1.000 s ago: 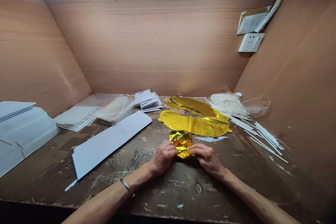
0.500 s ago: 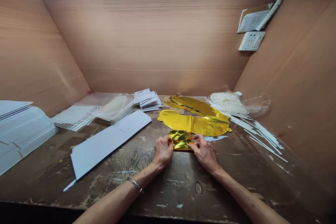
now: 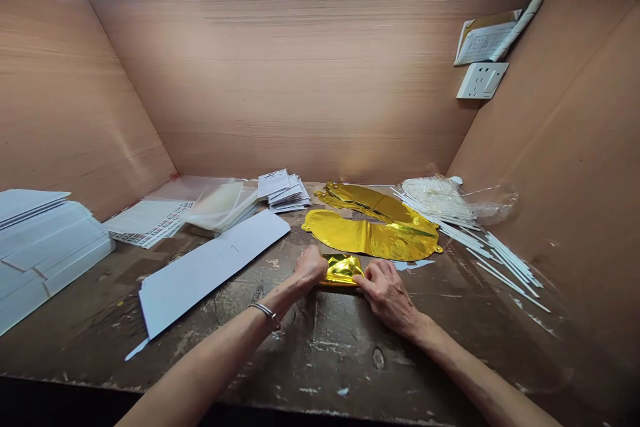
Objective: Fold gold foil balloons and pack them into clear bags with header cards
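A shiny gold foil balloon (image 3: 342,269), folded into a small flat packet, lies on the worn brown table between my hands. Its left end is gripped by my left hand (image 3: 311,266), whose fingers are curled and partly hidden behind the knuckles. My right hand (image 3: 387,290) pinches the packet's right end with thumb and fingers. Just beyond it, a flat gold foil balloon (image 3: 373,235) with small tabs is spread out, curved in shape. Further gold foil balloons (image 3: 357,199) lie stacked behind that one.
On the left are long white cards (image 3: 215,273), a white stack (image 3: 50,253), clear plastic sleeves (image 3: 225,207) and a printed sheet (image 3: 150,220). Small printed cards (image 3: 285,190) lie at the back. White sticks (image 3: 510,260) and a plastic bag of them (image 3: 435,197) are on the right.
The gold packet has become shorter from front to back. My left hand has turned over its left end, and my right fingers have shifted slightly inward. The camera view has moved a little.
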Action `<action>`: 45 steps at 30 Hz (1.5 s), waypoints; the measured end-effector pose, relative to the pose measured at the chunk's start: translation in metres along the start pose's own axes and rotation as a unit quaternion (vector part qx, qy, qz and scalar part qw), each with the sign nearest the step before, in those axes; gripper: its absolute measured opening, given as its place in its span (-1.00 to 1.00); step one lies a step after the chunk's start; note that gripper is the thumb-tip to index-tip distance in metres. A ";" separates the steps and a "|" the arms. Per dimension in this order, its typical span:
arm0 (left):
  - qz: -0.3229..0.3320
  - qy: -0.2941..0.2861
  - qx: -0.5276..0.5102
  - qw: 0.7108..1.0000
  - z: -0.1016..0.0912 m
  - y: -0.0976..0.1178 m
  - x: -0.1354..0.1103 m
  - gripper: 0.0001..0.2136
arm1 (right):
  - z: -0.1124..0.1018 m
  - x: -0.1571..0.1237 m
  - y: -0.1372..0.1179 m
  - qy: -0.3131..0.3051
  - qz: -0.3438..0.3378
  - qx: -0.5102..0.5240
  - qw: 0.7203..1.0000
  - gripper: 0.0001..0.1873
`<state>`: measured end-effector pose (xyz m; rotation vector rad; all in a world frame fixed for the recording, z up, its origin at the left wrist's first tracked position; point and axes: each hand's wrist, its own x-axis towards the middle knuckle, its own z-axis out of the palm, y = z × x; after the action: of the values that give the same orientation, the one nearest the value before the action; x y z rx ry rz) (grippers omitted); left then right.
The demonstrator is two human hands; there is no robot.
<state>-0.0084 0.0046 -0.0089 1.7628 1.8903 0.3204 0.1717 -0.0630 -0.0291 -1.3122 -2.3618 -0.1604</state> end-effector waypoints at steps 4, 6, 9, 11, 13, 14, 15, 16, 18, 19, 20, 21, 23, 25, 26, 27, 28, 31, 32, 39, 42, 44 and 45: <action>0.017 -0.013 -0.018 1.000 -0.011 0.000 -0.006 -0.86 | -0.002 0.008 0.000 0.048 -0.052 -0.057 0.996 -0.76; 0.051 0.009 -0.018 0.999 -0.020 0.003 -0.016 -0.83 | -0.004 0.013 0.003 0.048 -0.074 -0.049 0.995 -0.73; 0.214 0.053 0.009 0.975 -0.032 0.009 -0.032 -0.72 | -0.012 0.021 0.008 0.056 -0.080 -0.030 0.995 -0.75; 0.300 0.039 0.026 0.953 -0.036 0.011 -0.038 -0.77 | -0.019 0.027 0.010 0.050 -0.068 -0.010 0.996 -0.77; 0.300 -0.004 -0.015 0.954 -0.038 0.011 -0.036 -0.86 | -0.027 0.032 0.012 0.028 -0.038 0.029 0.998 -0.77; 0.285 -0.026 -0.061 0.956 -0.038 0.010 -0.033 -0.87 | -0.031 0.034 0.013 0.013 -0.012 0.060 0.998 -0.77; 0.263 -0.048 -0.115 0.957 -0.039 0.010 -0.028 -0.86 | -0.034 0.036 0.013 -0.004 0.021 0.101 0.995 -0.76; 0.238 -0.069 -0.167 0.954 -0.040 0.009 -0.023 -0.86 | -0.036 0.038 0.013 -0.022 0.060 0.149 0.987 -0.76; 0.183 -0.093 -0.230 0.951 -0.043 0.008 -0.016 -0.90 | -0.039 0.040 0.010 -0.058 0.132 0.252 0.957 -0.74; 0.156 -0.096 -0.242 0.953 -0.045 0.008 -0.013 -0.92 | -0.039 0.040 0.008 -0.074 0.160 0.302 0.937 -0.74; 0.131 -0.093 -0.249 0.955 -0.046 0.007 -0.012 -0.94 | -0.038 0.041 0.005 -0.085 0.183 0.351 0.914 -0.74; 0.109 -0.090 -0.256 0.956 -0.046 0.007 -0.012 -0.95 | -0.036 0.041 0.002 -0.090 0.206 0.396 0.890 -0.75; 0.078 -0.102 -0.277 0.952 -0.046 0.005 -0.013 -0.94 | -0.030 0.041 -0.004 -0.085 0.252 0.475 0.839 -0.75; 0.058 -0.138 -0.301 0.942 -0.043 -0.001 -0.014 -0.90 | -0.022 0.042 -0.008 -0.076 0.296 0.523 0.796 -0.75; 0.055 -0.161 -0.308 0.936 -0.043 -0.005 -0.014 -0.88 | -0.018 0.043 -0.010 -0.076 0.313 0.534 0.782 -0.75; 0.061 -0.183 -0.311 0.931 -0.044 -0.011 -0.014 -0.86 | -0.013 0.043 -0.010 -0.078 0.327 0.537 0.773 -0.75; 0.077 -0.190 -0.306 0.930 -0.047 -0.019 -0.014 -0.84 | -0.010 0.044 -0.009 -0.081 0.338 0.537 0.769 -0.75; 0.151 -0.062 -0.194 0.967 -0.066 -0.055 -0.013 -0.68 | -0.002 0.044 -0.003 -0.081 0.356 0.525 0.769 -0.72; 0.166 0.018 -0.117 0.979 -0.074 -0.071 -0.013 -0.62 | 0.000 0.044 -0.001 -0.080 0.358 0.522 0.770 -0.70; 0.082 0.068 0.254 0.961 -0.094 -0.166 -0.021 -0.39 | 0.008 0.046 0.001 -0.080 0.351 0.542 0.759 -0.64; 0.116 0.081 0.270 0.952 -0.093 -0.170 -0.022 -0.54 | 0.012 0.049 -0.001 -0.097 0.366 0.556 0.740 -0.62; 0.137 0.093 0.287 0.943 -0.097 -0.167 -0.021 -0.67 | 0.014 0.049 -0.002 -0.102 0.368 0.557 0.738 -0.60; 0.144 0.096 0.296 0.939 -0.101 -0.166 -0.020 -0.72 | 0.015 0.048 -0.002 -0.103 0.368 0.554 0.740 -0.60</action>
<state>-0.2019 -0.0170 -0.0057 2.4976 1.9969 0.0150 0.1434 -0.0216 -0.0218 -1.4199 -1.3188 1.4394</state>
